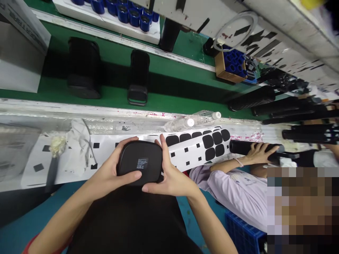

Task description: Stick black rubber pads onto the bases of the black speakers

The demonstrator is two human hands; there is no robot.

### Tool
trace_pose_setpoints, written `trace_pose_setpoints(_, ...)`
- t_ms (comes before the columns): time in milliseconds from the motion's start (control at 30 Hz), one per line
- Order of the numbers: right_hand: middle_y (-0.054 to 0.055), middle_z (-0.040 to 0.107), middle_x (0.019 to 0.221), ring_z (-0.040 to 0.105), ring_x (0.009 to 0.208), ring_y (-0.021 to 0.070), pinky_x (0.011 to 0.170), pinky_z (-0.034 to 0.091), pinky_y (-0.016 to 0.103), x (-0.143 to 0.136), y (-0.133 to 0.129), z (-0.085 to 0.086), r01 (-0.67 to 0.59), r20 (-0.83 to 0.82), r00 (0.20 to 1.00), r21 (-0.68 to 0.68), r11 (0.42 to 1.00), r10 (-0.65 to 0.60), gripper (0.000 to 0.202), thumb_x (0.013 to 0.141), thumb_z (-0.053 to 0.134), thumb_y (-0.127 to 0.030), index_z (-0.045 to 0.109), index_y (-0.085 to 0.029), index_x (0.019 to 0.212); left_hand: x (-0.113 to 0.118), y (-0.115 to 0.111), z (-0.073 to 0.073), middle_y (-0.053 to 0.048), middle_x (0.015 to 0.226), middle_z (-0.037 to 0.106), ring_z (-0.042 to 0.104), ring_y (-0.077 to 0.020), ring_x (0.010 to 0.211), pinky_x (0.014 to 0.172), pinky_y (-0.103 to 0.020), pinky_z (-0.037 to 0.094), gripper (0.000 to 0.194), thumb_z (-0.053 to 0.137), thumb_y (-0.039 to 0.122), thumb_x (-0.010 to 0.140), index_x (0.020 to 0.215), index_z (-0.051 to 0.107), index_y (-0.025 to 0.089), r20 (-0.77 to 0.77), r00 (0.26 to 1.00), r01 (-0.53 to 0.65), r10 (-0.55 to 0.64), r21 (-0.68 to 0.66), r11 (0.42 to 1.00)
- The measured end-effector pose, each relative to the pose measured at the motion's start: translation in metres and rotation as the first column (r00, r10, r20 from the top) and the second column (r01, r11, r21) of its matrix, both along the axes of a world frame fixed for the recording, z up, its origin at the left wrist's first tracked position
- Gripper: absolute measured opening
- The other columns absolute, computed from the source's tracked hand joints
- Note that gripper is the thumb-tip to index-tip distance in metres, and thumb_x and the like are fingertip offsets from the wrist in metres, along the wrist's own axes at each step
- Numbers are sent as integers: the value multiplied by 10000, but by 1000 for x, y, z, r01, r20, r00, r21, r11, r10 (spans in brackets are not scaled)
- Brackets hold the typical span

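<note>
Both my hands hold a black rounded speaker (140,162) end-on in front of me, its flat face with a small grey label turned up. My left hand (112,174) wraps its left side with the thumb across the lower edge. My right hand (169,173) grips its right side, fingers reaching over the top. Just behind it lies a white sheet (196,150) of black rounded pads and small black squares.
Two black speakers (84,68) (138,77) stand on the green conveyor belt (172,88). Clear plastic bottles (192,121) lie on the metal ledge. A co-worker's hand (258,152) at right holds a black cylinder. A cloth and brush (57,148) lie at left.
</note>
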State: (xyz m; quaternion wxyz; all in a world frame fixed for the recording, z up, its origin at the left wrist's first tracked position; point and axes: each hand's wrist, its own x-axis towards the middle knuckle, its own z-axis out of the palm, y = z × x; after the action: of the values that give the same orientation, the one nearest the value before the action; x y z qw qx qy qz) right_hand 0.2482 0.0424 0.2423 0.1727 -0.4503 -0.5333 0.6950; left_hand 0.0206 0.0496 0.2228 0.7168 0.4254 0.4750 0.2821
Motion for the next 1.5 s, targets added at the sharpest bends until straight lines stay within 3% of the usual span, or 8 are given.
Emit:
trace_pose_setpoints(200,53,167,1716,366,1516,228,1185,402,447,12,19,-3,32,-87,996,-14,999,-34,1087,863,717,-247,-61,-373,1610,-8,16,3,-83,1517,514,608,-324,1278,991,-365,570,927,876,342,709,1494,386,397,153,988,42,-22,-133,990)
trace_pose_setpoints(400,18,653,1370,582,1296,184,1099,460,313,-13,17,-3,430,10,903,6,903,-430,355,993,533,-406,644,-285,1307,12,10,16,-38,1432,594,640,-266,1183,836,-256,578,583,692,592,846,1361,542,364,-6,983,-180,184,-234,955)
trace_pose_setpoints(567,13,702,1118,639,1073,163,989,470,265,-41,12,-8,619,56,779,92,780,-625,318,1018,476,-470,690,-251,1102,29,2,14,-32,1415,600,543,-285,1302,852,-261,528,565,592,704,861,1278,611,323,-121,931,-363,344,-219,906)
trace_pose_setpoints(800,26,729,1220,648,1151,217,1012,492,312,-42,17,-10,542,-15,837,-114,833,-547,389,982,524,-510,737,-269,1200,28,5,11,-1,1431,619,566,-304,1290,816,-271,557,490,750,547,754,1169,711,290,-55,870,-479,489,-322,816)
trace_pose_setpoints(1067,56,710,1304,496,1412,289,1210,327,495,-54,0,-6,477,9,879,-13,879,-477,260,865,697,-475,794,-284,1013,26,-16,6,-54,728,762,709,-223,613,575,-329,610,251,700,443,840,857,754,198,-138,761,-448,634,-819,359)
trace_pose_setpoints(1333,25,488,1577,201,1579,282,1298,25,558,-41,-40,13,301,-111,953,288,909,-280,283,924,674,-462,730,-322,1163,20,-35,9,-7,1168,775,717,-306,1121,848,-372,644,360,739,402,784,1136,725,331,-63,746,-555,663,-609,566)
trace_pose_setpoints(1400,-14,226,1705,27,1600,289,1296,106,555,-40,-46,12,343,-115,938,204,917,-326,501,919,668,-497,595,-351,1392,22,-33,13,-23,1420,652,608,-346,1304,1039,-432,570,659,726,459,777,1404,560,337,63,781,-505,621,-521,688)
trace_pose_setpoints(1500,59,230,1703,242,1566,296,1246,300,550,-41,-44,7,516,-109,831,-221,828,-546,881,919,640,-571,168,-340,1626,26,-33,14,-40,1635,409,392,-359,1486,1212,-436,396,967,748,507,739,1575,307,299,108,840,-490,532,-269,829)
